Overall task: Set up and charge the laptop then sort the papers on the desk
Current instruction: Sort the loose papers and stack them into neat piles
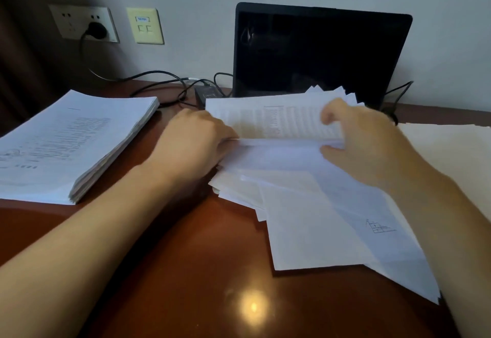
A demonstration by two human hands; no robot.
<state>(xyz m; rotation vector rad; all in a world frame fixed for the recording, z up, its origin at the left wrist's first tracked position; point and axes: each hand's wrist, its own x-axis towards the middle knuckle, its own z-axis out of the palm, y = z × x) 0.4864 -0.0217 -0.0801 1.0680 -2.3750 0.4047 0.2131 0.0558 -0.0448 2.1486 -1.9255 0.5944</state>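
Nearest you, in front of the laptop (318, 53), loose papers (318, 218) lie fanned and crooked on the table (186, 258), unsorted. Just past them, closer to the laptop, your left hand (196, 143) and right hand (364, 146) work a lifted sheaf (279, 119) of printed pages, tipped up toward the screen. Left grip: fingers curled onto the sheaf's left edge, clamped. Right grip: thumb under, fingers over, pinching the sheaf; it's blurred, so finger detail is rough. Left of the laptop, a squared stack (71, 146) sits face up and reads as the sorted pile. Right of the laptop is a pale pile (451, 151), status unclear. At the laptop's left foot sits the power brick (204, 94). Further left, a plug (97, 30) is seated in the wall socket (82, 22). Lid up, screen dark. Judgement: setup and charging look done; sorting is roughly midway, with the loose papers left to do.
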